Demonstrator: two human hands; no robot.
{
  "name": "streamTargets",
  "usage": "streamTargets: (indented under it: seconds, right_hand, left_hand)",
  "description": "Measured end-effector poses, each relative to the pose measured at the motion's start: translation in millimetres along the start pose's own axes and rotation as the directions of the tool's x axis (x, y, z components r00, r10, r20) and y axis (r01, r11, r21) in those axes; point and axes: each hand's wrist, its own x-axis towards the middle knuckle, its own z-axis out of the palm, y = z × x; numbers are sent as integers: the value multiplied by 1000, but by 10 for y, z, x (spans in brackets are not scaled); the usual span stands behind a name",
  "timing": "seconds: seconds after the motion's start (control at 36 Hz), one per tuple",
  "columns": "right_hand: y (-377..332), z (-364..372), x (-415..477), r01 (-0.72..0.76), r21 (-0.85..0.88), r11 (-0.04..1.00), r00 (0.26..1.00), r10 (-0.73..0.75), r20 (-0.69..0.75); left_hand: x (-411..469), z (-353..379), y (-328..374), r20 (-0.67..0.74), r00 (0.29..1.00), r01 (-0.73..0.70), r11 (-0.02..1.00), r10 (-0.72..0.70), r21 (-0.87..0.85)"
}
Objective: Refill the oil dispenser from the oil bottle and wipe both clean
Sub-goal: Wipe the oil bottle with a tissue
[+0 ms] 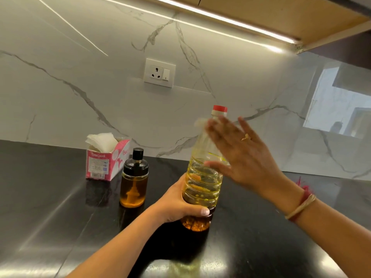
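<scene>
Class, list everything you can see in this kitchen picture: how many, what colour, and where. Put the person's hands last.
oil bottle: 1, clear, yellow oil, red cap, counter centre.
oil dispenser: 1, amber oil, black top, left of bottle.
tissue box: 1, pink, behind dispenser, left.
tissue: 1, white, blurred, by bottle's shoulder at right fingertips.
socket: 1, white, wall.
countertop: 1, black, under everything.
left hand: 1, grips bottle low.
right hand: 1, fingers straight, against bottle's upper part.

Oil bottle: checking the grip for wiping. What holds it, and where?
The left hand grips the oil bottle round its lower body, above the base. The right hand, fingers straight, presses a tissue against its shoulder.
</scene>
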Motion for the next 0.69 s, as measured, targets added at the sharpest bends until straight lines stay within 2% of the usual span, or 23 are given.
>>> streamTargets:
  seconds: [0.06, 0.08, 0.17, 0.22, 0.36, 0.53, 0.56, 0.61, 0.67, 0.69]
  right_hand:
    - [-14, 43, -22, -73, 68, 995, 997, 73, 8]
    - [-66, 76, -68, -62, 81, 995, 998, 61, 13]
    - [-206, 149, -243, 104, 31, 994, 994, -104, 31]
    - [-172, 141, -277, 153, -16, 988, 988, -153, 10]
    - [-14, 48, -138, -21, 61, 998, 999, 23, -26]
    - [-212, 138, -339, 255, -4, 967, 966, -255, -51]
    - [-179, 133, -314, 225, 1, 974, 973, -225, -58]
    - [-100, 113, -230, 56, 93, 994, 998, -53, -36]
    - [-100, 99, -194, -131, 273, 953, 991, 129, 27]
    - [-152, 111, -218, -172, 354, 919, 985, 165, 49]
  left_hand:
    - [3, 3, 2, 0, 1000, 4, 1000, -4, -7]
    - [6, 3, 3, -4, 1000, 5, 1000, -5, -14]
    - [7, 2, 5, -4, 1000, 3, 1000, -3, -8]
    - [10, 0, 8, 1, 1000, 7, 1000, -7, -1]
    - [22, 3, 0, -2, 1000, 16, 1000, -16, -4]
    - [25, -5, -20, 4, 1000, -2, 1000, 2, 1]
    - [27, -4, -21, 7, 1000, -1, 1000, 1, -2]
    - [33, 3, -17, 7, 1000, 3, 1000, -3, -9]
    - [32, 5, -10, -1, 1000, 5, 1000, -5, -14]
    - [29, 5, -8, -3, 1000, 1, 1000, -1, -17]
